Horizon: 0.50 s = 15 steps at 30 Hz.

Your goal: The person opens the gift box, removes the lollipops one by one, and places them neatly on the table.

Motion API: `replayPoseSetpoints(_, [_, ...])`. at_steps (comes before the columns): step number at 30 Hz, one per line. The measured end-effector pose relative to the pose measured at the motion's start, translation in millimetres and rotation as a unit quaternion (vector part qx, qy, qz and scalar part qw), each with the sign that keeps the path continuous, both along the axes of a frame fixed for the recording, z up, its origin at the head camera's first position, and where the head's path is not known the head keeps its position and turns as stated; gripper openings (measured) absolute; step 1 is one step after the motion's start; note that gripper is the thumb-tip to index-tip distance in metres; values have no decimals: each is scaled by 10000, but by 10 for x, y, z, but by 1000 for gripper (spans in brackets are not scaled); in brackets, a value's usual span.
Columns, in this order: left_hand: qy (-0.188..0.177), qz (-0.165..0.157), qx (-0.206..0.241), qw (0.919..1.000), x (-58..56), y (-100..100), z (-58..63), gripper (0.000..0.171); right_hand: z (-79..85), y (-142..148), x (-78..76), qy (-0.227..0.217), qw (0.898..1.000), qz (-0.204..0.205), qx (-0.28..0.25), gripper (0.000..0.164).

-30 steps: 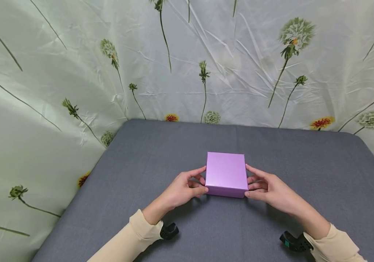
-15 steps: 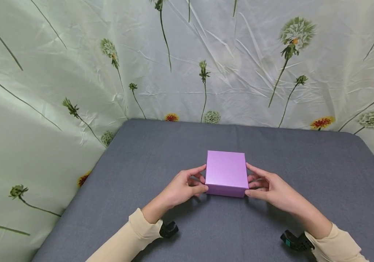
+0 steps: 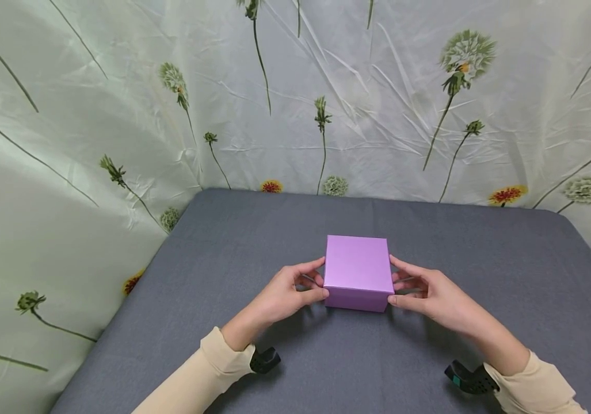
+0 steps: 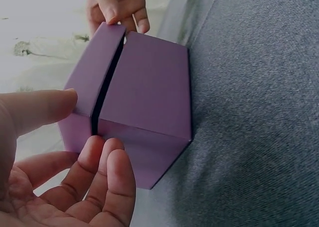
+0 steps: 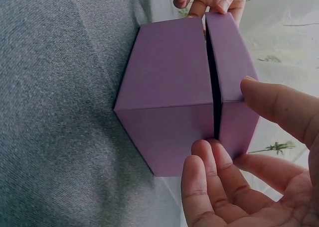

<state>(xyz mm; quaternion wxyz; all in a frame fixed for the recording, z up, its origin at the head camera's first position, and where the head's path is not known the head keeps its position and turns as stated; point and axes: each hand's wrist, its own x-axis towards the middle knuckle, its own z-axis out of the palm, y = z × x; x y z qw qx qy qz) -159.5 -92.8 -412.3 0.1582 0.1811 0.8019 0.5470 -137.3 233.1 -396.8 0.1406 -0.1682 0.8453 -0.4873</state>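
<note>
A square purple box (image 4: 148, 85) rests on the grey table, its lid (image 3: 358, 261) held by both hands. My left hand (image 3: 286, 292) holds the lid's left side between thumb and fingers. On the opposite side, my right hand (image 3: 442, 299) grips the lid in the same way. Both wrist views show a narrow dark gap between the lid's lower edge and the box's lower part. Several fingertips of each hand lie close by that gap. The inside of the box is hidden.
The table (image 3: 254, 230) is covered in grey cloth and has rounded far corners. A pale curtain (image 3: 378, 115) printed with dandelions and flowers hangs behind it and along the left side. Black camera mounts (image 3: 265, 360) sit at the wrists, by the cream sleeves (image 3: 212, 368).
The lid has risen slightly, and the purple front below its top looks taller than before. Both hands have moved up a little with it. The box's lower part has stayed in place.
</note>
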Motion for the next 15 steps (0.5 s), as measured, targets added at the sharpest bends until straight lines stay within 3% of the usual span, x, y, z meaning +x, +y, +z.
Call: replayPoseSetpoints(15, [132, 25, 82, 9999, -18, -32, 133, 69, 120, -5, -2, 286, 9996, -53, -61, 81])
